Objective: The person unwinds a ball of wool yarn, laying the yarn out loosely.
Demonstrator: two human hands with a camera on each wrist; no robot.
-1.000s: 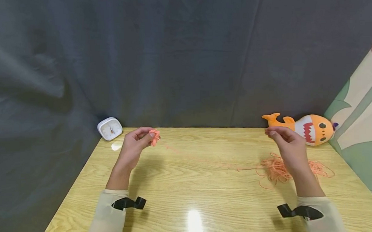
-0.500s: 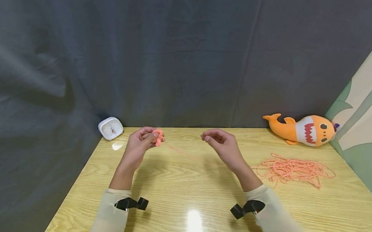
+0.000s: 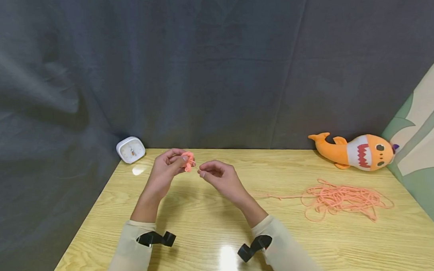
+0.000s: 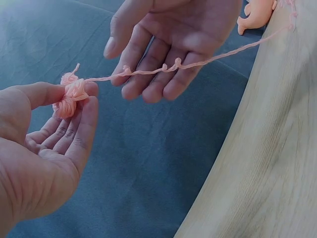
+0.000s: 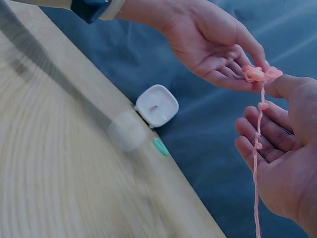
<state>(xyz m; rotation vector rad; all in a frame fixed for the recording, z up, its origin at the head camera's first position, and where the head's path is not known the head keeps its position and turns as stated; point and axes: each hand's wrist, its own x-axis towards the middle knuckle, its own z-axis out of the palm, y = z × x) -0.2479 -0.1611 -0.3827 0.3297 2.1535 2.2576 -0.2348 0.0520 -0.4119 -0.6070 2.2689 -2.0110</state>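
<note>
My left hand (image 3: 161, 173) pinches a small wound bundle of coral yarn (image 3: 189, 162) between thumb and fingers, above the table. From the bundle a yarn strand (image 4: 228, 53) with several small knots runs off to the right. My right hand (image 3: 223, 181) is just right of the bundle. In the left wrist view its fingers (image 4: 156, 62) extend loosely, the strand crosses them, and the thumb stands apart. A tangled yarn pile (image 3: 343, 201) lies on the right of the table, with a loose end trailing left.
An orange shark plush (image 3: 354, 152) lies at the back right of the wooden table (image 3: 192, 236). A white clock (image 3: 130, 150) stands at the back left corner. A dark curtain (image 3: 207, 72) hangs behind, and a patterned panel (image 3: 423, 144) borders the right side.
My right hand has swept left from above the yarn pile to beside the bundle. My left hand keeps its pinch on the bundle and has shifted slightly right.
</note>
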